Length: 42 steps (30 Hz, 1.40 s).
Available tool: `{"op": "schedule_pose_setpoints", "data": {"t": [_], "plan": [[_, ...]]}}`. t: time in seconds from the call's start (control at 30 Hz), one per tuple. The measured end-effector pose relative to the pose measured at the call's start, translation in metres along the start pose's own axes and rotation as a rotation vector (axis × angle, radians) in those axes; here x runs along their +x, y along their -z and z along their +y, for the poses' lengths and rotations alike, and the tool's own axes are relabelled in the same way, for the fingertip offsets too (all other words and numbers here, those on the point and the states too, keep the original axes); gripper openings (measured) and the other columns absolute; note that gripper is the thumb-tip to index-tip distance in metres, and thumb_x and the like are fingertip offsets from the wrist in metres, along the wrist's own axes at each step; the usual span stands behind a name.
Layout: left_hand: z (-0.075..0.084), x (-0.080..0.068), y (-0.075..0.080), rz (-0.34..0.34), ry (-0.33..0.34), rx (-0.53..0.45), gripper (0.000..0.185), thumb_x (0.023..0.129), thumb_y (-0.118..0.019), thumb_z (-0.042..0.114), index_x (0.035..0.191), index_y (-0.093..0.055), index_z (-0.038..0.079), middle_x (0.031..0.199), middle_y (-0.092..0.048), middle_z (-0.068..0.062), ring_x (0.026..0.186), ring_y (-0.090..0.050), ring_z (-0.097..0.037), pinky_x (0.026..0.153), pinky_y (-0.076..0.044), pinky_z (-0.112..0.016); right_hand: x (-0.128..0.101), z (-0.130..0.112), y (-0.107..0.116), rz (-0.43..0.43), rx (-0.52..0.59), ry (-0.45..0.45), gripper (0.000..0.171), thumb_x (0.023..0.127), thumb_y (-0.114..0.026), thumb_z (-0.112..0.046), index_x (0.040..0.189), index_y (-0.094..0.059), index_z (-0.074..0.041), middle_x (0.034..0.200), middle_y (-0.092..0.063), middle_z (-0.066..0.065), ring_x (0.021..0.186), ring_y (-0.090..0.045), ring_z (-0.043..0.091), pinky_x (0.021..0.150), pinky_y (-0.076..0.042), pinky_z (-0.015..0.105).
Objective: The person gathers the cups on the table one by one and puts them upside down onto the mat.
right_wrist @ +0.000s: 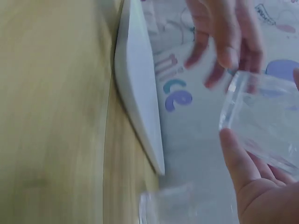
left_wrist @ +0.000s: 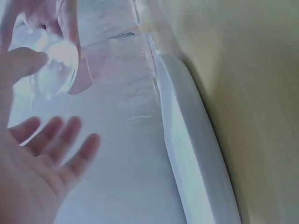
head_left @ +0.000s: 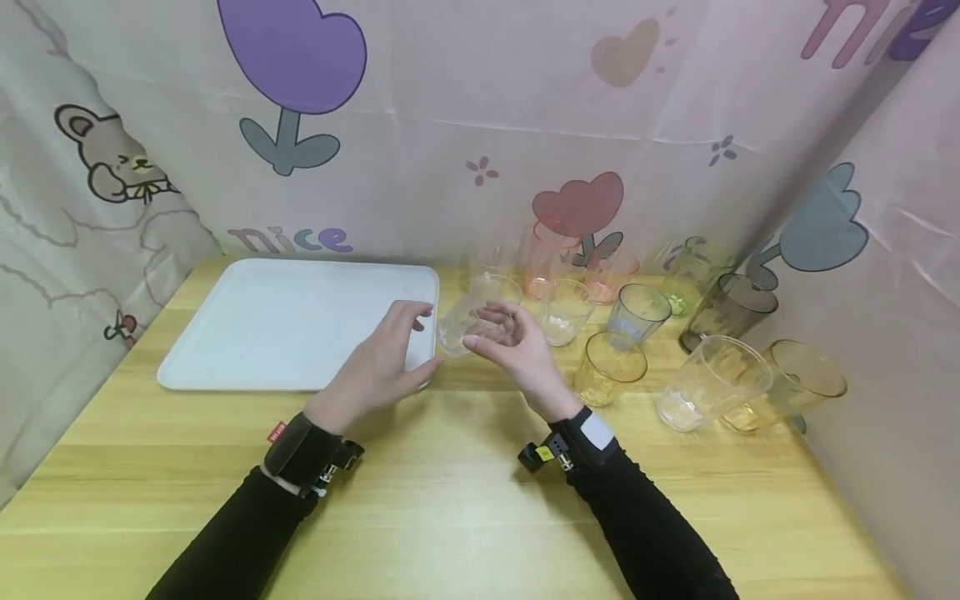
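My right hand (head_left: 528,358) holds a clear drinking glass (head_left: 453,331) between thumb and fingers, tipped on its side with its base towards the left. In the right wrist view the thumb lies by the thick base of this glass (right_wrist: 266,112). My left hand (head_left: 378,362) is over the right edge of a white tray (head_left: 292,325), fingers spread and bent a little, holding nothing. From the left wrist, the glass (left_wrist: 58,77) shows beyond the left thumb, overlapping it.
Right of the tray stand several glasses: clear (head_left: 566,315), blue-grey (head_left: 640,312), yellow (head_left: 611,371), dark grey (head_left: 727,308), tall clear (head_left: 712,383) and amber (head_left: 806,379). Pink (head_left: 547,262), orange (head_left: 611,279) and green (head_left: 682,283) ones are at the back by a printed curtain (head_left: 442,100).
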State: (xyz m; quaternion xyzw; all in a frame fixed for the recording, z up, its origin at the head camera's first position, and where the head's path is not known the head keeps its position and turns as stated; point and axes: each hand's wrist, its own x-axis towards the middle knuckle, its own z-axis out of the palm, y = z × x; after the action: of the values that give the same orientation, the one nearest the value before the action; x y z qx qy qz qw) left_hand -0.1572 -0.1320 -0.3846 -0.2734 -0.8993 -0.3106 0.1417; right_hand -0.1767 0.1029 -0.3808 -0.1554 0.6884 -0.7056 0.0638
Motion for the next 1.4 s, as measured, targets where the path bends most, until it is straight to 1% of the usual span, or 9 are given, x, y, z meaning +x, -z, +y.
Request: {"op": "schedule_pose_setpoints", "data": {"t": [0.13,0.27,0.43,0.53,0.73,0.93,1.1,1.23,1.4], "plan": [[0.002,0.002,-0.002,0.103,-0.065,-0.035,0.077,0.088,-0.081,0.020,0.147,-0.037,-0.003,0.143,-0.044,-0.020,0.122,-0.054,-0.031,0.097,-0.055,-0.045,0.005,-0.001,-0.016,0.015,0.081,0.002,0.064,0.094,-0.072,-0.006,0.149,-0.040,0.000,0.151,-0.048,0.021,0.124,-0.061,0.029,0.099,-0.055,0.032],[0.000,0.003,-0.003,0.192,-0.113,-0.050,0.081,0.084,-0.084,0.016,0.146,-0.037,-0.006,0.140,-0.045,-0.023,0.116,-0.054,-0.031,0.095,-0.055,-0.042,0.009,-0.002,-0.031,0.032,0.143,-0.016,0.066,0.093,-0.071,-0.007,0.150,-0.039,0.002,0.151,-0.046,0.021,0.122,-0.061,0.026,0.098,-0.056,0.031],[-0.003,0.003,0.000,0.284,-0.141,-0.038,0.081,0.083,-0.086,0.015,0.144,-0.038,-0.007,0.138,-0.046,-0.025,0.119,-0.054,-0.034,0.102,-0.052,-0.044,0.015,-0.002,-0.044,0.028,0.232,-0.026,0.061,0.094,-0.070,-0.006,0.146,-0.041,0.000,0.149,-0.047,0.021,0.109,-0.065,0.018,0.098,-0.057,0.034],[-0.005,0.002,0.003,0.299,-0.144,-0.039,0.077,0.085,-0.086,0.014,0.143,-0.040,-0.007,0.138,-0.046,-0.025,0.125,-0.053,-0.036,0.108,-0.049,-0.046,0.017,-0.001,-0.048,0.005,0.231,-0.020,0.061,0.094,-0.069,-0.006,0.147,-0.039,0.002,0.149,-0.047,0.022,0.103,-0.066,0.015,0.098,-0.057,0.034],[-0.008,0.002,0.007,0.299,-0.174,-0.043,0.072,0.085,-0.085,0.011,0.142,-0.044,-0.008,0.137,-0.048,-0.026,0.126,-0.052,-0.037,0.110,-0.047,-0.047,0.020,0.002,-0.046,-0.041,0.194,-0.018,0.064,0.093,-0.069,-0.004,0.149,-0.038,0.004,0.143,-0.051,0.024,0.101,-0.067,0.016,0.096,-0.058,0.036],[-0.011,0.005,0.010,0.316,-0.222,-0.047,0.071,0.086,-0.083,0.009,0.143,-0.044,-0.009,0.135,-0.049,-0.028,0.119,-0.053,-0.037,0.097,-0.052,-0.043,0.023,0.007,-0.040,-0.062,0.137,-0.025,0.064,0.096,-0.070,-0.001,0.151,-0.038,0.002,0.135,-0.058,0.022,0.107,-0.069,0.024,0.097,-0.058,0.042],[-0.016,0.010,0.021,0.377,-0.197,-0.007,0.073,0.086,-0.084,0.008,0.146,-0.046,-0.008,0.133,-0.048,-0.030,0.111,-0.054,-0.037,0.089,-0.052,-0.042,0.027,0.012,-0.036,-0.069,-0.073,0.058,0.053,0.097,-0.071,-0.006,0.144,-0.048,0.003,0.134,-0.061,0.020,0.117,-0.067,0.035,0.096,-0.059,0.038],[-0.022,0.015,0.036,0.377,-0.133,0.053,0.073,0.087,-0.084,0.013,0.148,-0.047,-0.005,0.131,-0.047,-0.030,0.111,-0.050,-0.039,0.093,-0.049,-0.046,0.028,0.015,-0.034,-0.077,-0.371,0.192,0.032,0.097,-0.071,-0.005,0.127,-0.066,0.004,0.125,-0.069,0.019,0.113,-0.070,0.034,0.092,-0.060,0.031],[-0.038,0.022,0.057,0.350,-0.058,0.153,0.067,0.088,-0.083,0.014,0.143,-0.052,-0.006,0.130,-0.046,-0.032,0.119,-0.045,-0.046,0.100,-0.042,-0.056,0.028,0.017,-0.038,-0.202,-0.716,0.275,0.023,0.094,-0.072,-0.001,0.117,-0.073,0.004,0.118,-0.072,0.017,0.103,-0.072,0.029,0.086,-0.060,0.026]]}}
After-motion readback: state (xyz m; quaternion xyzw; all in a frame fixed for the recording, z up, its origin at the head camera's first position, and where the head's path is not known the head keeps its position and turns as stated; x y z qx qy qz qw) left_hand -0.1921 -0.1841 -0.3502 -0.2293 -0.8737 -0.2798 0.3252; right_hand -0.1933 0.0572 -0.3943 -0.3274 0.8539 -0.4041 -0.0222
